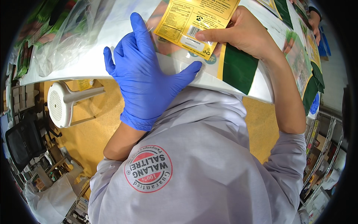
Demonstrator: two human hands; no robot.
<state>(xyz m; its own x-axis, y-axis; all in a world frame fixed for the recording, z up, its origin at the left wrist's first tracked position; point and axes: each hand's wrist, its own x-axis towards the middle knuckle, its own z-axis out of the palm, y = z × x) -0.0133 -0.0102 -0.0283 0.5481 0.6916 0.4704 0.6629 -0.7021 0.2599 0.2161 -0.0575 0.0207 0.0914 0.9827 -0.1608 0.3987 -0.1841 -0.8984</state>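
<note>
My left hand [143, 71], in a blue glove, is spread with its fingers apart near the white table's front edge. Nothing is in it. My bare right hand [242, 35] pinches a yellow printed label [177, 22] by its right side, thumb on top and fingers behind. The label is tilted, and its upper part runs out of view. Beneath it lies a clear plastic pouch with a green and yellow end [240, 69], near my left thumb.
Clear plastic bags and green packs [31, 61] cover the table's left. More pouches [300, 61] lie at the right, where another person's hand [315, 28] shows. A white stool [59, 104] stands below left; a wire rack [322, 149] is at the right.
</note>
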